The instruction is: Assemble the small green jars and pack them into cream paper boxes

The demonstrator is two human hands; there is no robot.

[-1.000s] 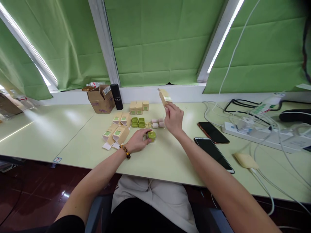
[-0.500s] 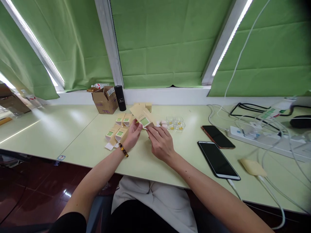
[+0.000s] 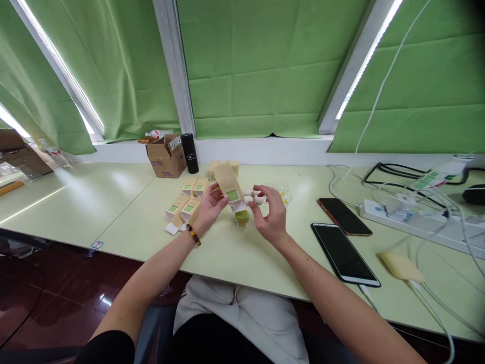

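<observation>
My left hand [image 3: 209,208] is closed around a small beige carton [image 3: 228,183] with a green label, held tilted above the table. White flaps hang from its lower end. Just under them is a small clear jar [image 3: 241,217] with yellow-green contents. To the right, my right hand [image 3: 273,215] has thumb and fingers apart with nothing visible between them. Behind its fingertips lie several pale pinkish caps [image 3: 248,199], partly covered by the hand. Clear glass jars [image 3: 282,192] with yellow in the bottom stand behind it. Several similar cartons [image 3: 188,206] lie left of my left hand.
Further cartons [image 3: 214,167] stand behind the held one. An opened cardboard box [image 3: 165,159] and a black cylinder [image 3: 190,153] are at the back. On the right lie two phones [image 3: 344,253], a beige charger [image 3: 401,266], a power strip [image 3: 394,220] and tangled cables.
My right hand has come off the carton and moved right, its fingers now apart. The carton is more upright in my left hand, and the green jar now shows beneath it.
</observation>
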